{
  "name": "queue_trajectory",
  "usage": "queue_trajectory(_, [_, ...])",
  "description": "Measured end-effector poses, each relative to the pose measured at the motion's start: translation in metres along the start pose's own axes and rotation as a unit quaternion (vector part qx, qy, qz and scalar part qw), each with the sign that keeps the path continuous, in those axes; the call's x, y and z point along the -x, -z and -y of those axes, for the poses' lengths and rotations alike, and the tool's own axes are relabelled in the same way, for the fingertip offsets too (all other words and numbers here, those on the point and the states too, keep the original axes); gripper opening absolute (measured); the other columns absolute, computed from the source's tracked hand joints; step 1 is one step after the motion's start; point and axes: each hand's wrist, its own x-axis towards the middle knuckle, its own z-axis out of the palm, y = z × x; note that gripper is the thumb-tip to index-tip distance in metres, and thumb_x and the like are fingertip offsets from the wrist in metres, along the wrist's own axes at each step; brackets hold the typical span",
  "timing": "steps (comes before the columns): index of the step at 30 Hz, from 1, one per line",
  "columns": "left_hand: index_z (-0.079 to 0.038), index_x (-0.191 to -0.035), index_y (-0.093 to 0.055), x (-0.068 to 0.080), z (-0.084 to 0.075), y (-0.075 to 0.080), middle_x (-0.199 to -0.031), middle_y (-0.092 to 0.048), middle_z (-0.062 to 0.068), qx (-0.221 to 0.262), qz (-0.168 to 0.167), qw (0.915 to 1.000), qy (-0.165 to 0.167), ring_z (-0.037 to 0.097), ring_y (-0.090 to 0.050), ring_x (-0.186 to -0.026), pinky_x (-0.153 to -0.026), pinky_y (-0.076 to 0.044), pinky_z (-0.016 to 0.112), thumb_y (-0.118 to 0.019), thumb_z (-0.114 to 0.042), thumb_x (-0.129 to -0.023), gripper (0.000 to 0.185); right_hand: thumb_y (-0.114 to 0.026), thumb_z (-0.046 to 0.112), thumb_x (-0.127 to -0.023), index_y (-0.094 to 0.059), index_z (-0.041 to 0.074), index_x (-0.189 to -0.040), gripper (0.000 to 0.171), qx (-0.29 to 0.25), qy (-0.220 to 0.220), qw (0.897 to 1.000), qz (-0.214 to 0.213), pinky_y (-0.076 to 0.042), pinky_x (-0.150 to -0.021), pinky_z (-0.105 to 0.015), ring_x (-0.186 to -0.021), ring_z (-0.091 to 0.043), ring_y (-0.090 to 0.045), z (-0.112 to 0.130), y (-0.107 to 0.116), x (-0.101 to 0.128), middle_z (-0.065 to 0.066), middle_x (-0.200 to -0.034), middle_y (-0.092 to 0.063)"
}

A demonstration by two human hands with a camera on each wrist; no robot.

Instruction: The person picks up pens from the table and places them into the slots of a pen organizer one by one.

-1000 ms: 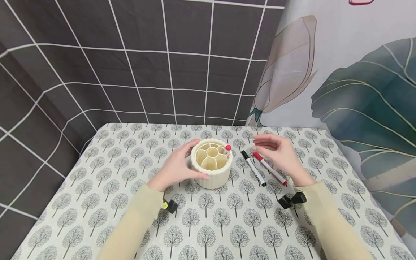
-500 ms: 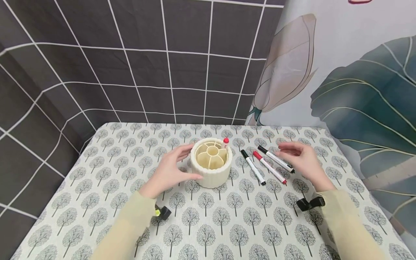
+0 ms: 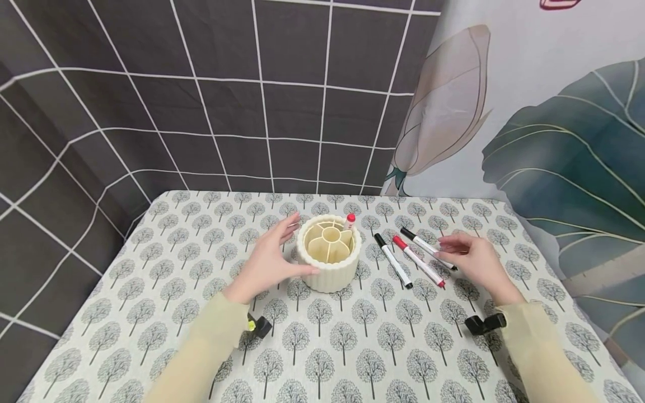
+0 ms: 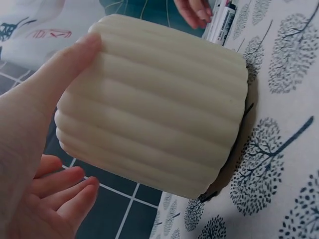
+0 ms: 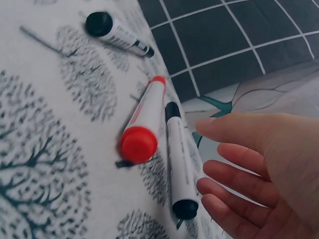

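Note:
A cream ribbed pen holder (image 3: 330, 275) with a round centre cup and dividers stands on the table. A red-capped marker (image 3: 350, 221) stands upright in its back right compartment. My left hand (image 3: 267, 260) is spread around the holder's left side, its thumb (image 4: 82, 52) lying at the rim and its other fingers loose. To the right lie a black-capped marker (image 3: 393, 261), a red-capped marker (image 3: 419, 261) and another black-capped marker (image 3: 427, 246). My right hand (image 3: 476, 260) is beside the rightmost one, thumb and relaxed fingers apart around its near end, holding nothing.
A tree-patterned cloth (image 3: 319, 330) covers the table. A dark gridded curtain (image 3: 216, 106) hangs behind it, and a floral curtain (image 3: 453, 112) hangs at the back right. Each wrist wears a small black camera.
My right hand has moved right, off the red marker, uncovering the rightmost black marker. The holder's dividers and its standing marker have turned slightly counter-clockwise. My left fingers have straightened somewhat.

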Motion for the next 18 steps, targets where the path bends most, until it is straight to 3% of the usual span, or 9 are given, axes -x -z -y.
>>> queue_trajectory(10, [-0.013,-0.160,-0.032,-0.010,-0.001,-0.006,-0.159,-0.039,0.003,0.000,0.028,0.9994,-0.019,0.026,-0.047,-0.138,-0.114,-0.039,0.041,-0.096,-0.052,-0.057,0.127,-0.090,0.022,-0.080,-0.071,0.000,-0.117,0.047,0.031,0.008,0.999,-0.004,-0.055,-0.067,-0.019,-0.082,-0.014,-0.066,-0.011,-0.002,0.006,-0.011,-0.097,-0.073])
queue_trajectory(18, [-0.015,-0.157,-0.038,-0.013,-0.004,-0.009,-0.156,-0.043,0.003,-0.002,0.021,0.9996,-0.020,0.023,-0.047,-0.137,-0.112,-0.042,0.041,-0.099,-0.051,-0.053,0.127,-0.090,0.017,-0.078,-0.074,-0.001,-0.111,0.041,0.056,0.034,0.998,-0.026,-0.053,-0.065,-0.015,-0.078,-0.011,-0.065,-0.019,-0.007,0.005,-0.008,-0.092,-0.074])
